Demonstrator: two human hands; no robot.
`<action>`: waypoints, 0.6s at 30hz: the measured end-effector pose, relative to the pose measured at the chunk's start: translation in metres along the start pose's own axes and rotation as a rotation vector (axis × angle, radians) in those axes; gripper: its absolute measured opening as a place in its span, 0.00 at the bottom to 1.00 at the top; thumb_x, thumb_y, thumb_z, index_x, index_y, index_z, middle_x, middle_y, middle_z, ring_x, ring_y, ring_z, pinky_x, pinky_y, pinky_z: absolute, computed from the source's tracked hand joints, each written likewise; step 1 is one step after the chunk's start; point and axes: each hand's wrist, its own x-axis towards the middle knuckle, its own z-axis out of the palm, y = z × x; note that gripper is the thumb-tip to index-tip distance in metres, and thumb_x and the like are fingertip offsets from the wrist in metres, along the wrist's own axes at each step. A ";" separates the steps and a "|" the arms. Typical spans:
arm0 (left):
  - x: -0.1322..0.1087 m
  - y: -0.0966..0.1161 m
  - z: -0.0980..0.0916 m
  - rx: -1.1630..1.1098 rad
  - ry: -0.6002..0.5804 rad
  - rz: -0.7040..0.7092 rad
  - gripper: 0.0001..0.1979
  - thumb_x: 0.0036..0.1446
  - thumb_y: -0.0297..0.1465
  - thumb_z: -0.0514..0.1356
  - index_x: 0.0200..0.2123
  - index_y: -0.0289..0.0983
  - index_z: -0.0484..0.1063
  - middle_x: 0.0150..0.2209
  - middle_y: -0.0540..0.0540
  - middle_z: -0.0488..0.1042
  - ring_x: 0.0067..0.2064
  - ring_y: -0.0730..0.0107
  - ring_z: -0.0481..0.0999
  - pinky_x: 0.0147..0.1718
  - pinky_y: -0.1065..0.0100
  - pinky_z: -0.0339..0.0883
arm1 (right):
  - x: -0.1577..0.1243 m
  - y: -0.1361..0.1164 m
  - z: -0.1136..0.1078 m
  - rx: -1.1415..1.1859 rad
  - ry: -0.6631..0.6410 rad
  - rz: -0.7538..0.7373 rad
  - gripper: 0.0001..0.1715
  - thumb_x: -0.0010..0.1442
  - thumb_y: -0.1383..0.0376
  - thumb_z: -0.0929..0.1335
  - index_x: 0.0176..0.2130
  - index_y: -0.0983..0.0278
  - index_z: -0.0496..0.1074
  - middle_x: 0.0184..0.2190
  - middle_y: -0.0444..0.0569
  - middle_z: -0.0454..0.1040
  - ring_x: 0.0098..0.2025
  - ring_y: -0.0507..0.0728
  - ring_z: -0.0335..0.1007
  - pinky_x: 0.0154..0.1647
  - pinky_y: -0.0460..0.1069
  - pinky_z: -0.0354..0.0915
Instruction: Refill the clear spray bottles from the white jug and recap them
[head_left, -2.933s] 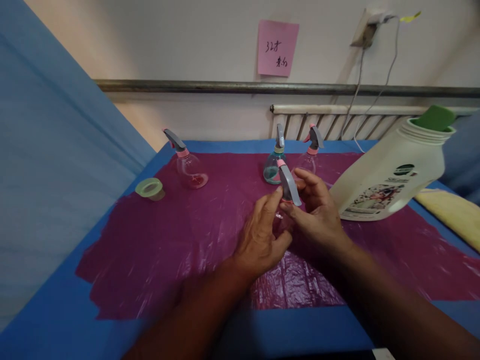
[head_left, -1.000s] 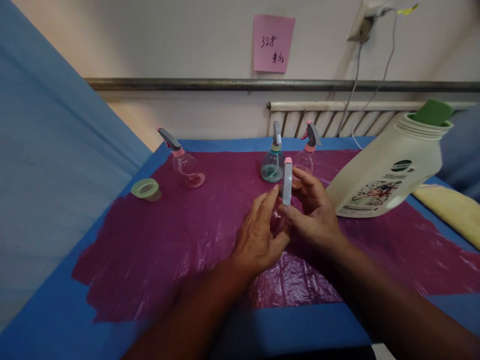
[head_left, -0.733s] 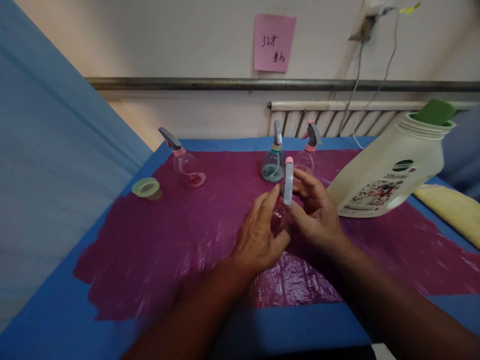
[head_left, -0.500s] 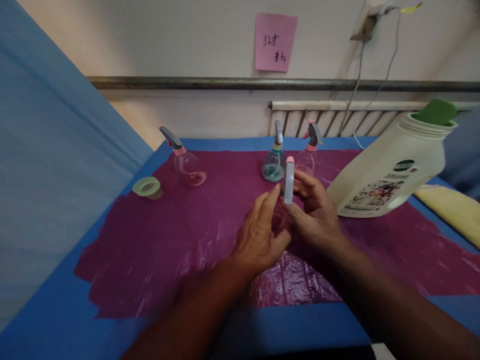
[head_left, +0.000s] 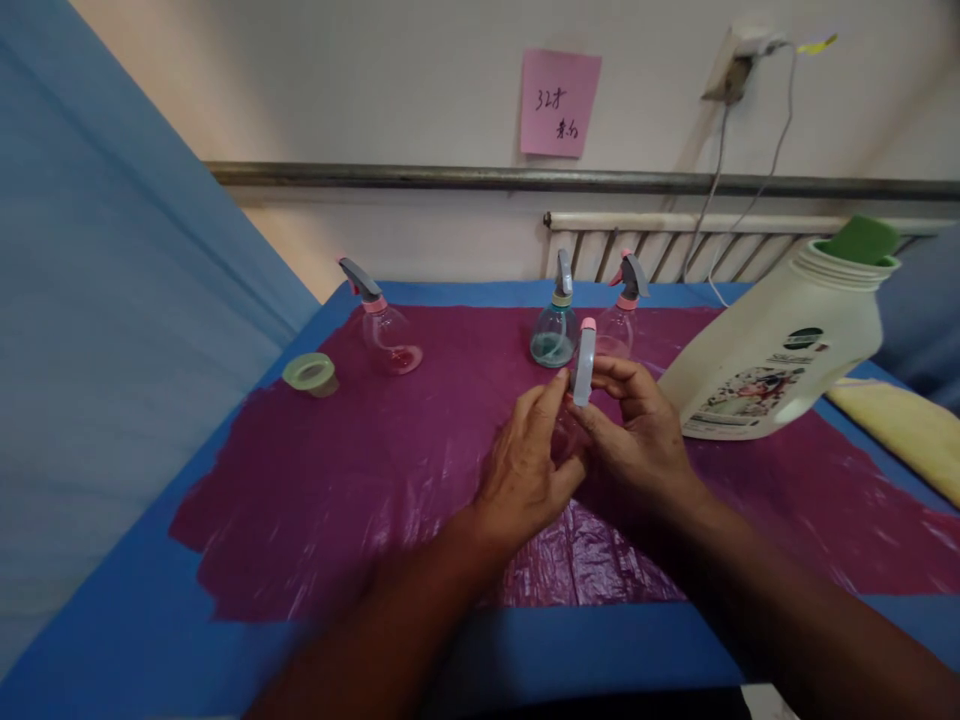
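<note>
Both my hands are around a spray bottle [head_left: 585, 365] with a grey trigger head and a pink nozzle tip. My left hand [head_left: 525, 460] is wrapped round its clear body, the thumb low and the forefinger up at the neck. My right hand [head_left: 637, 425] grips the collar just under the trigger head, fingers bent behind it. Most of the bottle's body is hidden by the hands. Just beyond stand a teal spray bottle [head_left: 553, 345] and a clear spray bottle [head_left: 619, 325] with a pink collar.
Another pink-collared spray bottle [head_left: 386, 340] and a small green cup [head_left: 311, 374] stand at left. A large cream jug [head_left: 780, 350] with a green piece in its mouth stands at right, by a yellow cloth [head_left: 900, 425]. Purple plastic sheet [head_left: 360, 480] covers the blue table [head_left: 135, 590].
The whole view has shifted slightly, so things at left sit further right. Both hands keep their hold on the spray bottle, with little visible movement of the fingers.
</note>
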 end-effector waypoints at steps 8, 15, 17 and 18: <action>-0.002 0.001 0.007 0.055 0.072 0.018 0.50 0.70 0.31 0.69 0.84 0.52 0.44 0.73 0.36 0.67 0.72 0.45 0.75 0.68 0.39 0.77 | 0.013 -0.023 -0.009 -0.184 -0.143 0.046 0.17 0.67 0.54 0.79 0.53 0.55 0.81 0.48 0.50 0.86 0.48 0.64 0.83 0.54 0.64 0.79; 0.004 0.025 -0.009 0.009 0.413 0.293 0.31 0.69 0.35 0.71 0.70 0.39 0.64 0.63 0.36 0.76 0.66 0.49 0.78 0.67 0.46 0.77 | 0.059 -0.038 0.000 -0.215 -0.213 0.068 0.20 0.63 0.49 0.81 0.47 0.58 0.82 0.41 0.49 0.86 0.38 0.60 0.81 0.42 0.57 0.77; 0.003 0.028 -0.011 -0.002 0.373 0.351 0.20 0.71 0.34 0.68 0.62 0.38 0.69 0.55 0.39 0.80 0.57 0.53 0.82 0.59 0.51 0.81 | 0.078 -0.039 0.010 -0.218 -0.219 0.056 0.20 0.62 0.49 0.81 0.46 0.59 0.82 0.38 0.48 0.85 0.36 0.59 0.79 0.39 0.56 0.75; 0.003 0.028 -0.010 0.002 0.329 0.361 0.15 0.72 0.33 0.66 0.58 0.38 0.71 0.51 0.40 0.81 0.53 0.55 0.84 0.56 0.53 0.82 | 0.088 -0.039 0.016 -0.221 -0.214 0.046 0.20 0.62 0.50 0.81 0.46 0.59 0.82 0.37 0.48 0.84 0.35 0.59 0.78 0.39 0.55 0.74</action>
